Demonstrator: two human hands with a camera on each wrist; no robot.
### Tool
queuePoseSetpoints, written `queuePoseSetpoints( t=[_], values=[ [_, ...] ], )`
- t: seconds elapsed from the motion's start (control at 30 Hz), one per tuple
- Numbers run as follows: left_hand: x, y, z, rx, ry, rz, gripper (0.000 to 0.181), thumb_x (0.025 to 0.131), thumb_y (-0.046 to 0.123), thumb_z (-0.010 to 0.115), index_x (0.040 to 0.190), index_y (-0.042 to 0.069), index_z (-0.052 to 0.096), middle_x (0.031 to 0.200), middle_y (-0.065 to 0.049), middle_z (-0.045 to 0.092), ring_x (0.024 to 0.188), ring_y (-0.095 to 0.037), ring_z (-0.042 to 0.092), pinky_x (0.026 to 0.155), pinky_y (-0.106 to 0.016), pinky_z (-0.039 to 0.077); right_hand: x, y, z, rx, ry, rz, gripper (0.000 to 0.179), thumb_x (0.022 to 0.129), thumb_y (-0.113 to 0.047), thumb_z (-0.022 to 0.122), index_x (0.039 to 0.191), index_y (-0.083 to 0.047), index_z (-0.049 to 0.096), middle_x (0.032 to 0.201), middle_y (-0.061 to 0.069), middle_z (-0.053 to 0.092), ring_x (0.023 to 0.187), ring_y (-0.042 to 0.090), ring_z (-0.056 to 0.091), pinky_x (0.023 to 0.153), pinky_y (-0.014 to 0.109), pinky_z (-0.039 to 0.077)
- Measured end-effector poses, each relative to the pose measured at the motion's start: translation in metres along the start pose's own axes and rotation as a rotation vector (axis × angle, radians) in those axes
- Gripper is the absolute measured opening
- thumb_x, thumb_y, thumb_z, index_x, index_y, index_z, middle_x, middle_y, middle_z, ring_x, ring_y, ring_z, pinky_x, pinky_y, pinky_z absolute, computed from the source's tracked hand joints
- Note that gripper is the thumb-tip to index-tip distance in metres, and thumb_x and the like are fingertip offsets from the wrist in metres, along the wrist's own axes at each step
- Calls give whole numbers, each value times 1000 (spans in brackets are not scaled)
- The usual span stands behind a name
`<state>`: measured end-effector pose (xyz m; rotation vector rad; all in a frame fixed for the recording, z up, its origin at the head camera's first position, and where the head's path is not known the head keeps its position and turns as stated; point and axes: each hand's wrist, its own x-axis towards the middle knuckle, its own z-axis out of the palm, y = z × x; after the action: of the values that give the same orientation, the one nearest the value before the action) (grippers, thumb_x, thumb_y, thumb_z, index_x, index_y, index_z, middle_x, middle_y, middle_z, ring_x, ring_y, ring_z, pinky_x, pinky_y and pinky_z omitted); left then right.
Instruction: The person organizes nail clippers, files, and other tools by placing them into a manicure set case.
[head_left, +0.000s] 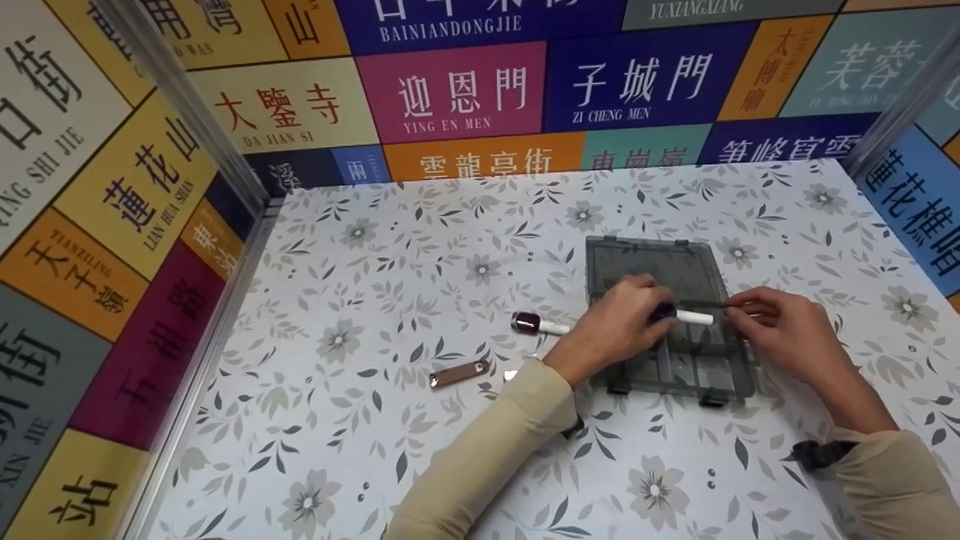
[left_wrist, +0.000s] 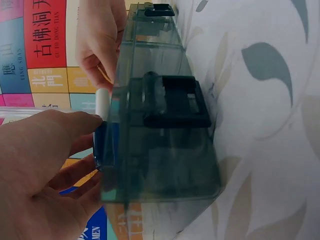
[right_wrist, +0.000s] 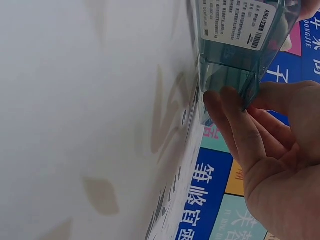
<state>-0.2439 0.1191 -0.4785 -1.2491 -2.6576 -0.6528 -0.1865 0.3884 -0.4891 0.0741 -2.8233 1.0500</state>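
Observation:
A grey-green see-through storage box (head_left: 682, 386) with compartments sits on the table, its dark latches (left_wrist: 175, 100) in the left wrist view. Over the box, my left hand (head_left: 626, 319) holds a dark nail polish bottle (left_wrist: 102, 142) with a white cap (head_left: 694, 317). In the left wrist view my thumb lies at the cap and the bottle is right at the box's top edge. My right hand (head_left: 787, 330) pinches the box's edge on the right side. The right wrist view shows fingers (right_wrist: 240, 125) against the see-through plastic, near a printed white label (right_wrist: 236, 22).
Left of the box, a dark red nail polish bottle (head_left: 527, 322) with a white cap lies on its side. A brownish nail clipper (head_left: 459, 373) lies farther left. A small pale thing (head_left: 511, 375) shows beside my left sleeve. Signboard-patterned walls (head_left: 465, 90) border the flowered tabletop (head_left: 420, 277).

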Motion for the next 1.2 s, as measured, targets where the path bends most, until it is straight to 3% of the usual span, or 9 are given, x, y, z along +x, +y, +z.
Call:
queuePoseSetpoints(
  t=[0.27,0.7,0.87,1.03,1.2],
  values=[
    [5,3,3,3,-5,0,25,105,36,73,118,15,78,112,0,71,102,-14,66,90,-21,58,1,-1,-2,-6,-15,1,24,105,-23,73,119,-5,77,112,24,81,85,-26,59,69,5,52],
    [6,6,10,-37,-15,-32,38,101,42,76,128,15,78,113,0,71,103,-13,67,92,-20,58,0,-2,0,-26,-22,17,25,106,-26,72,120,-6,76,115,26,80,85,-28,56,68,4,50],
    [1,0,2,-19,-20,-24,36,102,35,77,130,12,76,121,-2,73,110,-16,70,95,-19,58,-1,-2,1,-18,-18,25,26,106,-28,71,122,-8,76,116,24,80,86,-28,56,70,3,50],
    [-8,-8,-8,-15,-9,-6,31,102,27,78,127,10,76,119,-4,74,109,-18,71,93,-18,58,-1,-1,1,-33,-10,26,25,107,-29,70,122,-10,77,117,21,80,86,-30,54,72,1,47],
    [-22,-14,-17,-35,3,-29,29,102,24,77,128,11,76,117,-4,74,109,-18,71,91,-20,59,-1,1,1,-40,-12,33,26,107,-30,70,122,-10,78,117,21,80,86,-31,53,73,0,46]
  ],
)
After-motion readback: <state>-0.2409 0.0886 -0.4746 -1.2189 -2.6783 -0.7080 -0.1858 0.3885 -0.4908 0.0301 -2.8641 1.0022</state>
